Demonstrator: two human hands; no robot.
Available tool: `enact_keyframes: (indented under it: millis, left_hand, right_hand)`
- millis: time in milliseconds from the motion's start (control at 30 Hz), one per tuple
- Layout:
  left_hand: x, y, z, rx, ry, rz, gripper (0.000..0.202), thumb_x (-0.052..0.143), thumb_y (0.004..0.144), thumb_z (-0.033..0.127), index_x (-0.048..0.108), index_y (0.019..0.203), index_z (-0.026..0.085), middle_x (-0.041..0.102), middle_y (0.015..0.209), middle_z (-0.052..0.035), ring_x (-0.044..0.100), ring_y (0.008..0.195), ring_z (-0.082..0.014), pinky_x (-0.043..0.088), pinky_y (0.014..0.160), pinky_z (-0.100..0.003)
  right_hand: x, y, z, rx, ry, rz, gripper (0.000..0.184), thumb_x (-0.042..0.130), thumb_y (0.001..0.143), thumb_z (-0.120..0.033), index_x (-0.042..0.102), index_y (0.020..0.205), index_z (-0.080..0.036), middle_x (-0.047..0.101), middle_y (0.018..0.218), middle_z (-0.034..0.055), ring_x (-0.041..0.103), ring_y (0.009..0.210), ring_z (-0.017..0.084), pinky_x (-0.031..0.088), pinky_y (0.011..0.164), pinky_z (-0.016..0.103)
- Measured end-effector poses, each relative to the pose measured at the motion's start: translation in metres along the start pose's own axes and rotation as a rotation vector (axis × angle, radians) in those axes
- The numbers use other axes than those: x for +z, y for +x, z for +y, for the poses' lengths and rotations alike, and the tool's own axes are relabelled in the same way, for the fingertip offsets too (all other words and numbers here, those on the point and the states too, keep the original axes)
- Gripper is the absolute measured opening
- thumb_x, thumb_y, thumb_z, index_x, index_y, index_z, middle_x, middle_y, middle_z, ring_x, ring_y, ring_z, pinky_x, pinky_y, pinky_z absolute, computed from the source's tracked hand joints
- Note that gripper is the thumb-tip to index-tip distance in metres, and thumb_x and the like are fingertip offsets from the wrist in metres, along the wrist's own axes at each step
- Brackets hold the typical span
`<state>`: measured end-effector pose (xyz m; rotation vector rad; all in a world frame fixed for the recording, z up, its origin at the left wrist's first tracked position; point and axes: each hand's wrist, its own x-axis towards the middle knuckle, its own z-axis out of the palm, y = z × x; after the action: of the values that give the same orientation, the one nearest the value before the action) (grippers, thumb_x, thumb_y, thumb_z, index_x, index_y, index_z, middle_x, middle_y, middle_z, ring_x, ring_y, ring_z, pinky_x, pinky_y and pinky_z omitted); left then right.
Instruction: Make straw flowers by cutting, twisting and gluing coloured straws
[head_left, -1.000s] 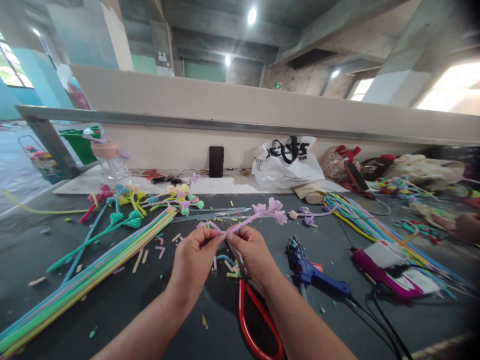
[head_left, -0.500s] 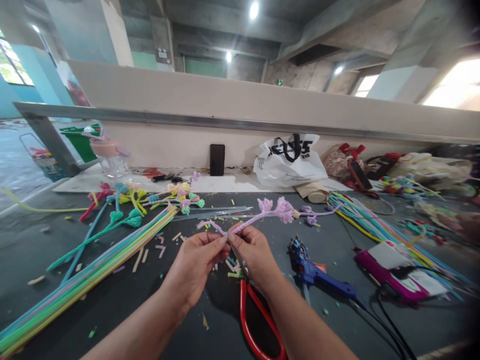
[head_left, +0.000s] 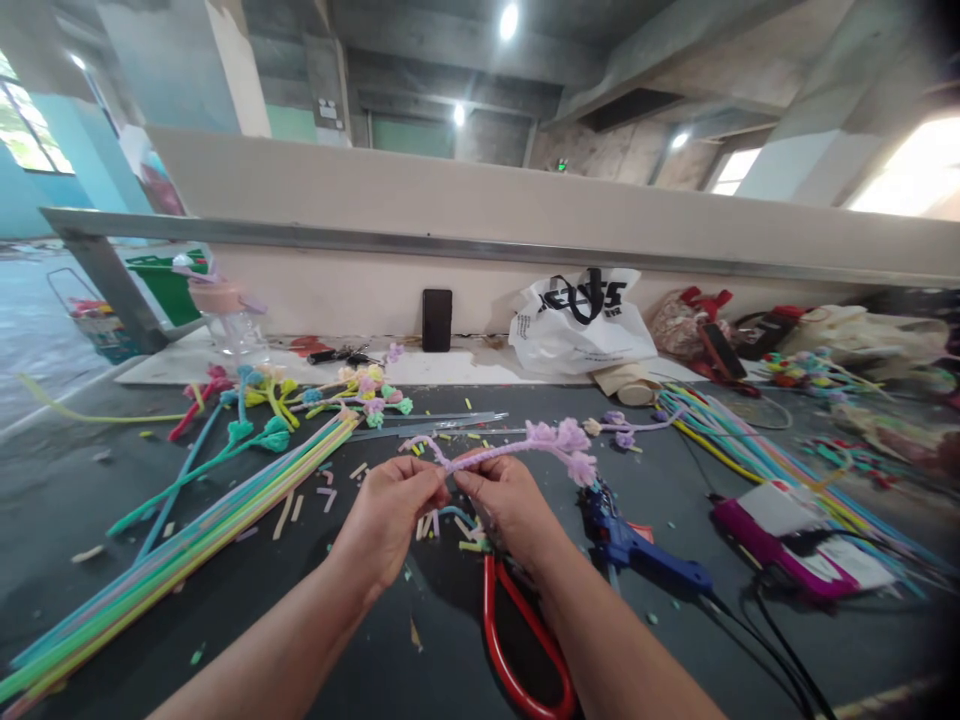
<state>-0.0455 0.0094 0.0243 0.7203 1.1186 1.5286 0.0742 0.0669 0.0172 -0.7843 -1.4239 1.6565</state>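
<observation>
The left hand and right hand pinch 1 lilac chenille flower between their fingers, red-handled scissors below, toward the tabletop's near edge!

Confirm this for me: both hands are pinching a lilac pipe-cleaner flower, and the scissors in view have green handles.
Wrong on the colour: the head view shows the scissors' handles are red. The left hand and right hand do pinch the lilac pipe-cleaner flower.
</observation>
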Motion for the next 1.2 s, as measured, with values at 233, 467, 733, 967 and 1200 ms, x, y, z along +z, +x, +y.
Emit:
enact_keyframes:
  millis: [233,467,733,967,1200]
  left_hand:
    - [-0.002,0.001,-0.005,0.049,0.153,0.031,0.015,0.065,0.065,0.025,0.060,0.060,0.012,0.059,0.053,0.0010,0.050,0.051,-0.0069,0.038,0.055,-0.019]
    - [-0.002,-0.003,0.000,-0.106,-0.036,-0.069,0.015,0.070,0.063,0.023,0.060,0.061,0.011,0.060,0.057,0.0007,0.054,0.054,-0.0075,0.046,0.064,-0.023]
    - [-0.005,-0.006,0.002,-0.351,-0.237,-0.234,0.008,0.064,0.070,0.017,0.061,0.067,0.011,0.056,0.057,0.0005,0.051,0.052,-0.0073,0.050,0.070,-0.032]
    - [0.003,-0.004,-0.002,-0.258,-0.236,-0.194,0.015,0.060,0.069,0.013,0.056,0.055,0.011,0.051,0.049,0.0019,0.046,0.047,-0.0063,0.048,0.062,-0.025]
    - [-0.004,-0.003,-0.001,-0.483,-0.503,-0.344,0.020,0.051,0.073,0.011,0.054,0.053,0.012,0.048,0.046,0.0018,0.043,0.045,-0.0066,0.046,0.075,-0.032]
  right_hand:
    - [-0.003,0.002,0.003,-0.007,-0.010,0.029,0.014,0.072,0.058,-0.024,0.066,0.068,-0.015,0.063,0.061,-0.0014,0.054,0.057,0.012,0.041,0.060,0.025]
    - [-0.006,0.004,0.008,-0.048,0.020,-0.010,0.014,0.069,0.062,-0.026,0.060,0.063,-0.015,0.057,0.058,-0.0038,0.047,0.052,0.008,0.036,0.056,0.022]
    - [-0.007,0.001,0.000,-0.064,-0.073,0.003,0.014,0.069,0.060,-0.025,0.059,0.061,-0.015,0.055,0.057,-0.0030,0.046,0.053,0.009,0.034,0.054,0.022]
    - [-0.009,0.003,0.000,-0.024,-0.011,-0.081,0.019,0.071,0.059,-0.028,0.061,0.063,-0.013,0.058,0.058,-0.0012,0.050,0.055,0.011,0.037,0.057,0.024]
    - [-0.015,0.001,-0.006,-0.087,-0.045,-0.155,0.012,0.071,0.061,-0.022,0.063,0.067,-0.015,0.055,0.062,-0.0033,0.049,0.060,0.010,0.036,0.061,0.023]
